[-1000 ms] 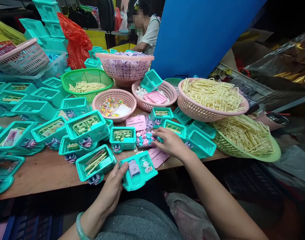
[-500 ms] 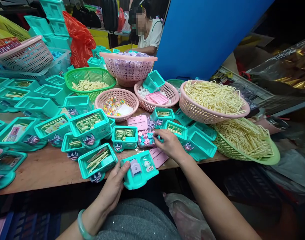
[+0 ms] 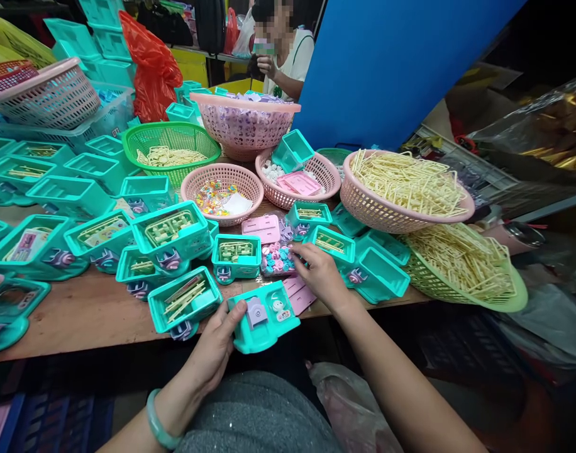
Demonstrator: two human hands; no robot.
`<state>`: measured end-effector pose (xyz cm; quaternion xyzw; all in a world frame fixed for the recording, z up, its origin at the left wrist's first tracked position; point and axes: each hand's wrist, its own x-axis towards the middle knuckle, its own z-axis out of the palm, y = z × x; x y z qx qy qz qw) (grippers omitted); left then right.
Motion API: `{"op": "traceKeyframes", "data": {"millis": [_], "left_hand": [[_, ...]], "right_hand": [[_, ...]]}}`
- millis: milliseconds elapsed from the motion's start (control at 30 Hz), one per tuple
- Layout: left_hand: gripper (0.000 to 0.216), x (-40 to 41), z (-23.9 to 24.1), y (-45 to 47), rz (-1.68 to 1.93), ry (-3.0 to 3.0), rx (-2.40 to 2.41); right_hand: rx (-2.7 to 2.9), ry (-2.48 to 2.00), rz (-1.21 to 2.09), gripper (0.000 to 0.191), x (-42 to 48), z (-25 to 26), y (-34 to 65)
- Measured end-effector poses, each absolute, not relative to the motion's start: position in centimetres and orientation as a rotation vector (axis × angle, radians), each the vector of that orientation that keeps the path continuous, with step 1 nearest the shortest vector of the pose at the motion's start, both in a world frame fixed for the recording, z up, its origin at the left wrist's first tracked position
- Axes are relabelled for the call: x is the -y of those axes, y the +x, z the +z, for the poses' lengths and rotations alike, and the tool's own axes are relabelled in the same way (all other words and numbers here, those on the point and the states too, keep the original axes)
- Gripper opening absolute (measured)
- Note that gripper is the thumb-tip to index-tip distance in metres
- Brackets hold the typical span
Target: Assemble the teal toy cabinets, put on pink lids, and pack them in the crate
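Observation:
My left hand [image 3: 217, 343] grips a teal plastic toy body [image 3: 261, 336] by its left side, thumb on top. Fixed on that toy's face are a lilac square piece [image 3: 256, 313] and a small white figure [image 3: 277, 305]. My right hand [image 3: 319, 274] is at the right edge of a small clear tray [image 3: 277, 259] of pink, blue and white round pieces. Its fingers are curled in a pinch; whatever lies between the tips is too small to make out. Flat pink plates [image 3: 300, 294] lie between the tray and the held toy.
Several teal boxes [image 3: 170, 229] with cream parts crowd the table's left. Behind are a pink basket of beads [image 3: 256, 182], a green basket [image 3: 141, 141] and a tall pink basket [image 3: 245, 129]. Baskets of cream sticks [image 3: 405, 217] overhang at right. A co-worker [image 3: 295, 60] sits opposite.
Both my hands stay nearly in place, the left still holding the teal toy body and the right still at the tray. The co-worker has raised a hand with a small item toward the face.

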<state>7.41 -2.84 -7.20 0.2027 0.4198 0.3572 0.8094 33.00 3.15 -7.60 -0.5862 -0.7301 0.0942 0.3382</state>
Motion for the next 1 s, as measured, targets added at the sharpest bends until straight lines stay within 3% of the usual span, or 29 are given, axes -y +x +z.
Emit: {"op": "traceKeyframes", "data": {"millis": [200,467,867,1000], "left_hand": [[0.066,2.7,-6.8,7.6,0.784,0.389,-0.894],[0.059,2.7,-6.8,7.5,0.789,0.373,-0.904],[0.061,2.6,-6.2,7.9,0.787,0.360,-0.911],[0.065,2.8,-5.8,8.3,0.827,0.387,-0.905]], "right_hand": [[2.221,-1.480,0.145,0.026,-3.6,-6.9,34.5],[2.412,-1.499,0.039,0.022,-4.8,-6.2,35.1],[2.115,-1.671,-0.031,0.016,-4.5,-5.3,33.2],[1.898,-1.549,0.185,0.012,-0.5,-2.1,30.6]]}}
